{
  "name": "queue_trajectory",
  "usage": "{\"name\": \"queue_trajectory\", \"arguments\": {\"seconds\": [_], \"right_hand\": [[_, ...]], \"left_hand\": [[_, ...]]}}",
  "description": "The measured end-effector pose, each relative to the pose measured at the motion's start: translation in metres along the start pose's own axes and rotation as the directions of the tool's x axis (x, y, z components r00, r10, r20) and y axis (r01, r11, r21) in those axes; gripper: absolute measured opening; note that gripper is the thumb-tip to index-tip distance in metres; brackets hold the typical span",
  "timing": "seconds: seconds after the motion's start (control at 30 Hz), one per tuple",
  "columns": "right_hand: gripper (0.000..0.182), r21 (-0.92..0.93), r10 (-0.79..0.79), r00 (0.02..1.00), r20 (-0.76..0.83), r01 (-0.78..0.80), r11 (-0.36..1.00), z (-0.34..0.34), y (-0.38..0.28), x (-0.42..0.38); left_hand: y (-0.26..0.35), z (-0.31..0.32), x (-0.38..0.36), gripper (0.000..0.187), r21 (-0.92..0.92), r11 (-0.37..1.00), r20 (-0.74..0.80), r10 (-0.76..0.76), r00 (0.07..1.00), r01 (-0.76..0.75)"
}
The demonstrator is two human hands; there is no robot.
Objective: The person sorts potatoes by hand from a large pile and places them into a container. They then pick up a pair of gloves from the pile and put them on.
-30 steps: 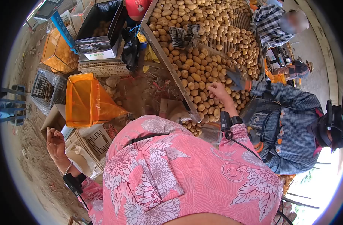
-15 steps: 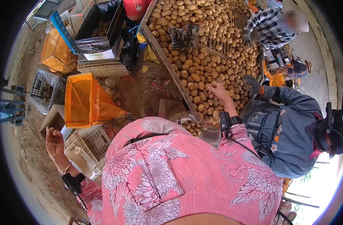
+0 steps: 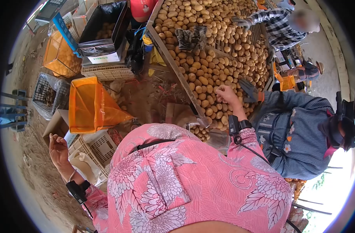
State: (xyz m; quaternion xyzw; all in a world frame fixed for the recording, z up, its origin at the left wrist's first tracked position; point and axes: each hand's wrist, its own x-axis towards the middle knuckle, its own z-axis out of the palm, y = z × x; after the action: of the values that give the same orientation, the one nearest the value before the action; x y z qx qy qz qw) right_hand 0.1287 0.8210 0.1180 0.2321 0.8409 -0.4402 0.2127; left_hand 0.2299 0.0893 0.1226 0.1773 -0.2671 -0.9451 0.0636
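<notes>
Potatoes (image 3: 203,80) cover a slatted, wooden-edged sorting table (image 3: 176,70) in front of me. My right hand (image 3: 227,95) is over the near part of the heap, its fingers curled down close to the potatoes. Whether anything sits inside those fingers is hidden. Out to the left, my left hand (image 3: 58,149) is raised with loosely bent, separated fingers and nothing in them. It is beside a cardboard box (image 3: 55,126) and a beige plastic crate (image 3: 101,147). An orange mesh bag (image 3: 84,105) stands with its mouth held wide just beyond that hand.
A co-worker's gloved hand (image 3: 248,91) rests on the potatoes right of mine; another co-worker's glove (image 3: 242,23) is farther up. Striped gloves (image 3: 191,37) lie on the heap. A black-lined box (image 3: 103,33), a filled orange bag (image 3: 62,56) and a black crate (image 3: 47,93) stand left.
The neighbouring co-worker's gloved hand has moved left onto the potatoes near my right hand. The far co-worker's arm has reached farther over the heap. My own hands have barely moved.
</notes>
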Motion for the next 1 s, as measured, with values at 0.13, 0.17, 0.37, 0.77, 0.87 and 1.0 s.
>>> {"name": "queue_trajectory", "arguments": {"seconds": [0.13, 0.17, 0.37, 0.77, 0.87, 1.0], "right_hand": [[0.020, 0.046, -0.032, 0.999, -0.001, 0.032, 0.998, 0.000, 0.004, 0.005], [0.020, 0.049, -0.028, 1.000, -0.002, 0.028, 0.998, 0.001, 0.004, 0.004], [0.023, -0.028, -0.038, 0.999, -0.008, 0.038, 0.999, 0.003, 0.005, 0.003], [0.022, -0.009, -0.018, 1.000, 0.006, 0.018, 1.000, 0.005, 0.005, 0.004], [0.022, 0.007, -0.026, 1.000, 0.009, 0.026, 1.000, 0.004, 0.008, 0.010], [0.021, 0.042, -0.038, 0.999, 0.013, 0.037, 0.998, 0.004, 0.007, 0.009]], "left_hand": [[0.001, 0.000, 0.001, 0.016, 0.001, 1.000, -0.006, -0.002, 1.000, 0.002], [0.002, 0.000, 0.001, 0.016, 0.004, 1.000, -0.005, -0.001, 1.000, 0.001], [0.002, 0.006, 0.000, 0.015, 0.022, 0.999, -0.009, 0.029, 1.000, -0.029], [0.000, 0.010, -0.004, 0.016, -0.005, 1.000, -0.029, 0.012, 0.999, -0.012], [-0.002, 0.011, -0.005, 0.016, 0.004, 1.000, -0.026, 0.018, 1.000, -0.017], [-0.002, 0.010, -0.005, 0.016, 0.000, 1.000, -0.016, 0.011, 1.000, -0.011]]}}
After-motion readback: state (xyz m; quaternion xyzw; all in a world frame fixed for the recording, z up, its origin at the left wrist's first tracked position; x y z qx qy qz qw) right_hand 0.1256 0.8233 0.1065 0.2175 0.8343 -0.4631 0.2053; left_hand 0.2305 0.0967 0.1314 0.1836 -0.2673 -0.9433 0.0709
